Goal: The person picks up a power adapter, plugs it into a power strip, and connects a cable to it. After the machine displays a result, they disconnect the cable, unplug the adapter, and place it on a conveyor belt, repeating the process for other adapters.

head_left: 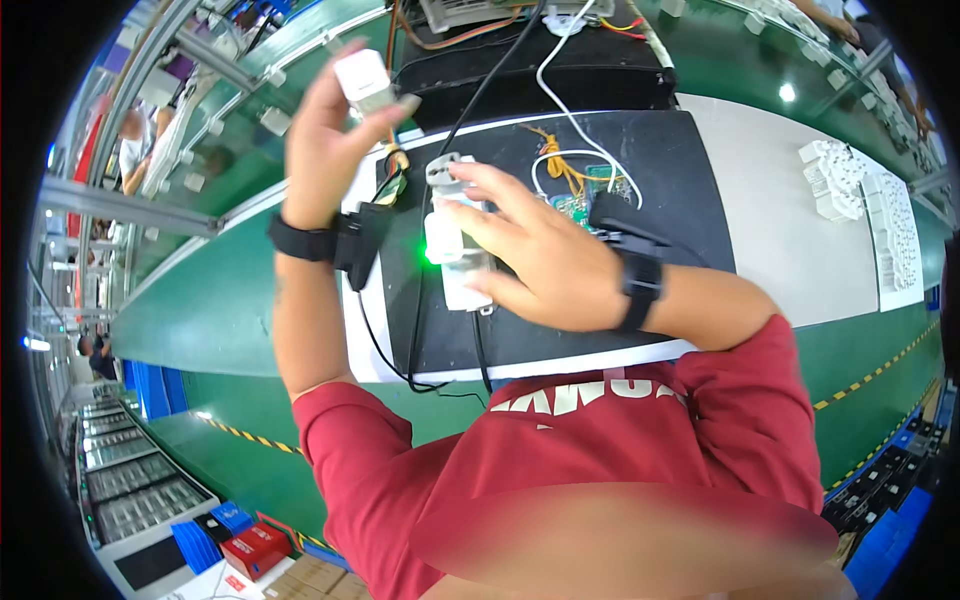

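High on the left, my left hand (325, 135) grips a small white power adapter (364, 78) between thumb and fingers, raised off the work surface. My right hand (545, 255) reaches across the black mat (640, 290), its fingers bent around another white power adapter (443, 238). That adapter sits on a white power strip (465, 290) with a grey socket end (443, 170). A green light glows at the adapter's lower left edge. My fingers partly cover the adapter and the strip, so how the two connect is hidden. Each wrist wears a black strap with a small device.
Green circuit boards (575, 208) with yellow wires (562, 165) and a white cable lie right of the strip. Black cables (415, 340) run down the mat. White adapters stand in rows (835, 180) at far right. Green conveyor belts (740, 50) carry more white pieces.
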A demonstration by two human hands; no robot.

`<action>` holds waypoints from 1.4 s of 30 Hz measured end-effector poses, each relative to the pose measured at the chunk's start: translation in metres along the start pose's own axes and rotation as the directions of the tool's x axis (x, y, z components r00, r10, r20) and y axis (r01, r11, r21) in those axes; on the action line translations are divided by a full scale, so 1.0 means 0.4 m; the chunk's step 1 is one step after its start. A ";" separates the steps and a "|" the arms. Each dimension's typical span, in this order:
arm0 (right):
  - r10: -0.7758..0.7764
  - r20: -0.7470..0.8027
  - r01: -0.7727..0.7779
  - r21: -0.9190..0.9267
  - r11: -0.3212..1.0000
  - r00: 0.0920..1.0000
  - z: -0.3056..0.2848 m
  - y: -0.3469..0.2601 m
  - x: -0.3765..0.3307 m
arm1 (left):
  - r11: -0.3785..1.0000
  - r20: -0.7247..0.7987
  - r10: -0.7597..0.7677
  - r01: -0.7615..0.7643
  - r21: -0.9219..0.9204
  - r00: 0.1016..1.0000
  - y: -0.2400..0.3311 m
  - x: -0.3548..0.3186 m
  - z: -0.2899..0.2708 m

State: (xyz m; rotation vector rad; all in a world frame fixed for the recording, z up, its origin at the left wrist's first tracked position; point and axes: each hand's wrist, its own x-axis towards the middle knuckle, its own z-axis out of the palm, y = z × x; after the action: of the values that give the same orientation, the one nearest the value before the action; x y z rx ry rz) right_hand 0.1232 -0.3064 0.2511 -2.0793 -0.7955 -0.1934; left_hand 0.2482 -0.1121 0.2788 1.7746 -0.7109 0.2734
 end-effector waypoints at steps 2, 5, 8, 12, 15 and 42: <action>-0.111 0.074 0.112 -0.012 0.994 0.991 -0.113 -0.008 -0.030 | 0.675 0.022 0.280 -0.213 0.706 0.960 -0.009 0.070 -0.063; -0.052 0.059 0.065 -0.266 0.962 0.997 -0.272 0.041 -0.042 | 0.039 0.077 0.127 -0.083 0.996 0.989 -0.124 0.176 -0.105; 0.007 -0.054 -0.038 -0.596 0.802 0.998 -0.424 0.198 0.003 | -0.344 0.140 -0.226 -0.213 0.915 0.964 -0.283 0.250 -0.108; 0.551 -0.284 -0.608 -0.178 0.773 0.784 -0.607 0.495 0.076 | -0.313 0.219 -0.215 -0.280 0.907 0.952 -0.469 0.278 -0.097; 0.565 -0.425 -0.688 -0.233 0.687 0.708 -0.668 0.744 0.125 | -0.302 0.376 -0.041 -0.371 0.878 0.926 -0.569 0.292 -0.080; -0.541 -0.469 0.379 -0.399 0.835 0.698 -0.412 0.309 0.063 | 0.874 -0.078 0.058 -0.013 0.485 0.995 0.016 0.075 -0.035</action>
State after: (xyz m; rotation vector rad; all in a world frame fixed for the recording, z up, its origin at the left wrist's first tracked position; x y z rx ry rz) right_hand 0.2422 -0.4745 0.2767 -1.8529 -0.9359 -1.2184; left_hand 0.2704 -0.1098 0.3041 2.2089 -0.6457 0.5968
